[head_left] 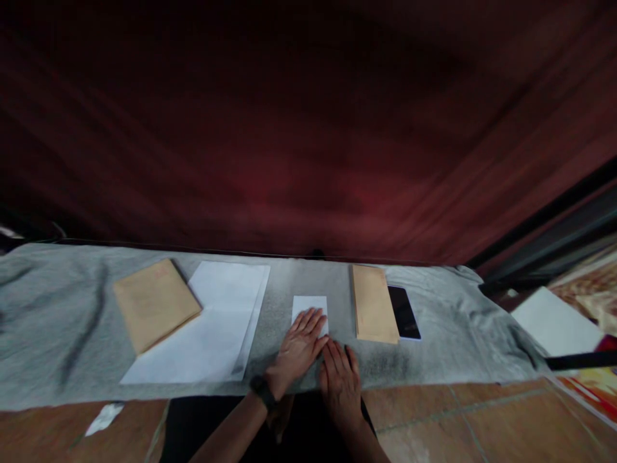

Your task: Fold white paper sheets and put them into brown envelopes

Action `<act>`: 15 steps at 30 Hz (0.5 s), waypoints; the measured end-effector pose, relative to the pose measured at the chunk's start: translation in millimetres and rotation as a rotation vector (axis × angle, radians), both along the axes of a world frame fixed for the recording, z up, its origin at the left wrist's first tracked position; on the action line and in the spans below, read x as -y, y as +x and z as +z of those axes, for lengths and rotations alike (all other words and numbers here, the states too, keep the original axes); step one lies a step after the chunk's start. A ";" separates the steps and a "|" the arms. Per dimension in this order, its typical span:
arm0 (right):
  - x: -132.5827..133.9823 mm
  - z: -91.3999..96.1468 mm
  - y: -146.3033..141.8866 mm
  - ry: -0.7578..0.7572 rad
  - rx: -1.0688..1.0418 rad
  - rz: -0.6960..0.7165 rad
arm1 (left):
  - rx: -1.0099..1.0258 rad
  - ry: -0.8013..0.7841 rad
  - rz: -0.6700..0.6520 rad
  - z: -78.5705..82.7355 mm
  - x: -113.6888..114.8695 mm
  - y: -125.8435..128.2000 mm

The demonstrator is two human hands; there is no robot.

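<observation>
"Where was the small white paper (309, 303)?"
"On the grey cloth (340, 292), between the large white sheets (214, 334) and the long brown envelopes (376, 305), with the left hand (299, 345) over its near part."
"How did that hand lie?"
"Flat, palm down, fingers a little apart."
"And the right hand (341, 379)?"
"Flattened too, fingers fairly close together, by the paper's near right corner; whether it touched the left hand, I couldn't tell."
"What lay past it?"
"A dark phone (405, 313), just beside the envelopes"
</observation>
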State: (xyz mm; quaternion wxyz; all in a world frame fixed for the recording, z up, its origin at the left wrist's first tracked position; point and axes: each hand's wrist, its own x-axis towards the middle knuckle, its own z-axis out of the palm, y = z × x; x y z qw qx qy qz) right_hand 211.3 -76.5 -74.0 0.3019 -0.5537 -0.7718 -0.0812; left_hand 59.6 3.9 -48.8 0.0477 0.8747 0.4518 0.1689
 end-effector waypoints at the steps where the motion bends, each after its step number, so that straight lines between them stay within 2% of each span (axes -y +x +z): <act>1: 0.0 0.1 0.2 -0.002 0.009 0.002 | 0.000 0.012 -0.019 -0.5 9.6 -6.0; 7: 0.4 2.4 0.4 -0.014 0.035 -0.011 | -0.057 0.071 -0.042 -9.3 59.7 -35.0; 15: 1.2 3.2 1.3 -0.035 0.024 0.004 | -0.066 0.117 0.103 -17.0 79.5 -46.0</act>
